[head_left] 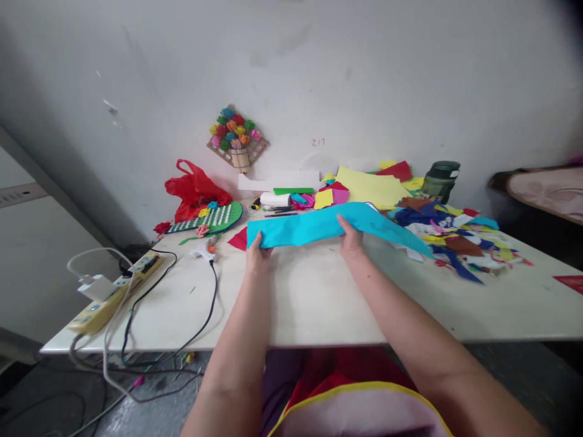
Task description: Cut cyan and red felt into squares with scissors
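Note:
A long strip of bright blue felt or paper (300,229) is stretched between my two hands above the white table. My left hand (257,254) pinches its left end, thumb on top. Further along, my right hand (351,238) grips the strip near its middle, and the free right part droops down toward a heap of scraps. Behind the left end a red piece (238,239) pokes out on the table. Most of my fingers are hidden beneath the strip.
Colourful scraps (460,237) pile up at the right by a green bottle (441,181). On the left are a glue gun (203,249), a power strip (113,297) with trailing cables, and a red plastic bag (194,188). Yellow sheets (371,187) lie behind; paper flowers (234,130) hang on the wall.

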The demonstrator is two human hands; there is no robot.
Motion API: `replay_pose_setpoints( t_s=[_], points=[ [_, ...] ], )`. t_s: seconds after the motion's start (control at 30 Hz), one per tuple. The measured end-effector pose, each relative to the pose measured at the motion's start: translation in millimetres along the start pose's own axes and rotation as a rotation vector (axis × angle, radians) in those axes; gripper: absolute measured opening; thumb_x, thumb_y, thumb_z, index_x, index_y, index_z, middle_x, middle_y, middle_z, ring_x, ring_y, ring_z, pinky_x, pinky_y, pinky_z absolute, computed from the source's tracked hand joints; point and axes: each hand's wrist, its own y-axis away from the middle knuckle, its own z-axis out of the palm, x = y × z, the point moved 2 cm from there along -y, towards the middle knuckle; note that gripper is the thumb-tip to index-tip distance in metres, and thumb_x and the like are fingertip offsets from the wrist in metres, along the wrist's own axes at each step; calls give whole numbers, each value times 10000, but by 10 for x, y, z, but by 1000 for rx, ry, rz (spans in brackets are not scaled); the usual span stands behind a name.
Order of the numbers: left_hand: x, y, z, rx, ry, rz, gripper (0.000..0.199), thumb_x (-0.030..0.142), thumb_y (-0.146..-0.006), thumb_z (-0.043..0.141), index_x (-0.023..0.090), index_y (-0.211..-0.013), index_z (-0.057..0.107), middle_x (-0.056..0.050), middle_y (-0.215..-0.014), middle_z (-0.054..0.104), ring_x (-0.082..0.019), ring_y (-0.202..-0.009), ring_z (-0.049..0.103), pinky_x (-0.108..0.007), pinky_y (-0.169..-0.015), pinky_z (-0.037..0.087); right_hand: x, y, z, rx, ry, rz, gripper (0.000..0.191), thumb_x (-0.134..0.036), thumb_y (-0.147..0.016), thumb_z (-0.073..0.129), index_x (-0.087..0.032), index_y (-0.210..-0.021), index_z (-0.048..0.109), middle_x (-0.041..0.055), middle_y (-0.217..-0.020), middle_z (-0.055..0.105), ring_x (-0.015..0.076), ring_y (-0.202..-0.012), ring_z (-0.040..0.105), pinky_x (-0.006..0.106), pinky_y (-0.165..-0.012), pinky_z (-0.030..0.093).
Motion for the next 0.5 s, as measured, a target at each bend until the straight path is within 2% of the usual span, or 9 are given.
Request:
replay_pose_setpoints(
  t_s=[0.13,0.27,0.37,0.5],
  points=[
    [9,11,28,-76,34,-48,242,198,-805,554,199,-1043,594,-56,-1011,671,-208,-992,610,-327,-770,541,-5,-12,-9,43,34,-63,603,-229,-488,720,-213,-1069,562,1,-1085,628,191,-1007,573,340,-828,506],
    [18,-58,-33,35,11,-37,312,159,-797,554,197,-1106,562,-62,-998,674,-200,-956,625,-312,-758,538,46,-51,-48,82,81,-6,529,-223,-499,670,-211,-1019,572,-7,-998,647,193,-930,599,318,-735,531],
    [32,-116,-80,50,-32,16,323,186,-783,570,203,-1105,562,-60,-996,672,-201,-954,625,-320,-781,525,46,-35,-59,84,160,23,537,-233,-507,665,-213,-1033,558,9,-1007,638,203,-927,600,312,-686,538],
    [84,-147,-114,24,-80,76,347,243,-769,587,237,-1115,563,-46,-1047,646,-184,-923,625,-324,-778,520,-4,-4,-60,29,269,-110,571,-245,-525,691,-223,-1073,533,32,-1132,592,218,-1089,525,360,-853,492]
  ],
)
